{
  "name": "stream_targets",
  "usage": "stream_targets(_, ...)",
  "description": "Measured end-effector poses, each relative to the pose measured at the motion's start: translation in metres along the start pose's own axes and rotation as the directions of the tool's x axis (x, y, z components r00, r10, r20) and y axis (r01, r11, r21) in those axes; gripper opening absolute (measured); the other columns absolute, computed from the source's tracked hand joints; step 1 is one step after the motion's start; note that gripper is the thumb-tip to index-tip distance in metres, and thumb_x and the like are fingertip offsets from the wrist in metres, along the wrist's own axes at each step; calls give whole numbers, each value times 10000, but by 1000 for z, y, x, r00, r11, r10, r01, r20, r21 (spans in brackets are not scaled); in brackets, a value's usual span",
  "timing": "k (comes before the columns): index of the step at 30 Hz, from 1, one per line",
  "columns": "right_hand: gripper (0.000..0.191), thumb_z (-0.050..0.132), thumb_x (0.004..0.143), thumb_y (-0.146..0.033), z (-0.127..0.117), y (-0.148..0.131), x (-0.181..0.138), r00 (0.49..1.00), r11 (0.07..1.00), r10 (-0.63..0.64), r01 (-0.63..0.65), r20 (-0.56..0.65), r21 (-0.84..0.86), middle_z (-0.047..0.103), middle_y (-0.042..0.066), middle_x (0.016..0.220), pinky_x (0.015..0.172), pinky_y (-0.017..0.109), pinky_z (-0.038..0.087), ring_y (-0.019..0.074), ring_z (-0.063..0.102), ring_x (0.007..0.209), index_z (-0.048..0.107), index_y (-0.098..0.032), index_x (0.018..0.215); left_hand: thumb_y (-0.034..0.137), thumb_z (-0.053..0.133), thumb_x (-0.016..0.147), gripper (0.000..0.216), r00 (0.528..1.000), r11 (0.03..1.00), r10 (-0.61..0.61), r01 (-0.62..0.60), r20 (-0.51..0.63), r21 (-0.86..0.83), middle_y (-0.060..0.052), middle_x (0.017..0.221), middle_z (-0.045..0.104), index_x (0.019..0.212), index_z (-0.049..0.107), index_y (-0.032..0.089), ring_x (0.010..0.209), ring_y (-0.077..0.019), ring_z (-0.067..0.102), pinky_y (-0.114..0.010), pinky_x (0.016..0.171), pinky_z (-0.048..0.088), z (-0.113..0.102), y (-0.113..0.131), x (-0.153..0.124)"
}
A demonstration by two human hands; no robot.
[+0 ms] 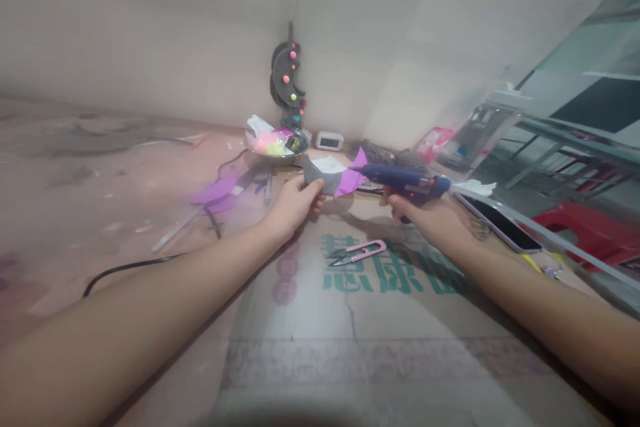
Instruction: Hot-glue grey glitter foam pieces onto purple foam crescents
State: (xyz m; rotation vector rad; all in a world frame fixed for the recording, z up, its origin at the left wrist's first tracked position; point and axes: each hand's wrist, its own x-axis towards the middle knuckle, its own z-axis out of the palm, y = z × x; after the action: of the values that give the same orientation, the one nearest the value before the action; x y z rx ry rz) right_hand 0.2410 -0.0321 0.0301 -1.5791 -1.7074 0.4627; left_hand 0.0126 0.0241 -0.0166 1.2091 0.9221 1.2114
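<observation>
My left hand (295, 203) is closed on a grey felt piece (320, 179) with a white patch on top, held just above the table. My right hand (420, 213) grips a blue glue gun (405, 181), its nozzle pointing left at a purple felt shape (350, 177) that adjoins the grey piece. Pink thread snips (357, 252) lie on the cardboard sheet (350, 307) between my two forearms.
A metal bowl (277, 147) of bright pompoms stands at the back, by a small white clock (329, 140). A dark felt moon with coloured dots (287, 77) hangs in the corner. Purple scraps (217, 193) and a black cable (130, 267) lie at left. A phone (497, 221) lies at right.
</observation>
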Motion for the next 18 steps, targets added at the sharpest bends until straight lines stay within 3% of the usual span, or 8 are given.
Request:
stream_targets(3, 271, 555, 788, -479, 7, 1, -11, 999, 998, -32, 34, 31, -56, 634, 16, 642, 650, 319, 500, 191, 611, 633, 625, -219, 753, 322, 588, 794, 192, 1000, 1000, -19, 19, -1, 2, 1, 641, 556, 748, 546, 140, 468, -66, 499, -190, 436, 430, 0, 1, 0)
stream_targets(8, 273, 558, 770, -496, 12, 2, -17, 991, 997, -71, 73, 110, -14, 713, 27, 892, 816, 397, 530, 262, 662, 878, 646, -250, 851, 327, 602, 783, 194, 1000, 1000, -10, 10, 9, 17, 6, 635, 556, 761, 560, 138, 486, -63, 496, -182, 457, 429, 0, 3, -1)
stream_targets(13, 297, 606, 709, -549, 16, 7, -16, 998, 994, 7, -1, 61, -108, 710, 26, 830, 777, 449, 554, 301, 668, 826, 625, -257, 759, 335, 602, 787, 200, 1000, 999, 11, -11, 20, 38, -1, 665, 568, 771, 556, 141, 503, -67, 508, -184, 470, 431, 0, 2, -2)
stream_targets(18, 315, 589, 733, -551, 17, 9, -17, 998, 992, 17, -10, 62, -125, 709, 30, 811, 774, 472, 552, 306, 665, 823, 652, -253, 811, 338, 613, 777, 199, 1000, 999, 16, -16, 8, 38, -3, 664, 577, 769, 564, 146, 507, -70, 513, -184, 473, 435, 0, 0, -2)
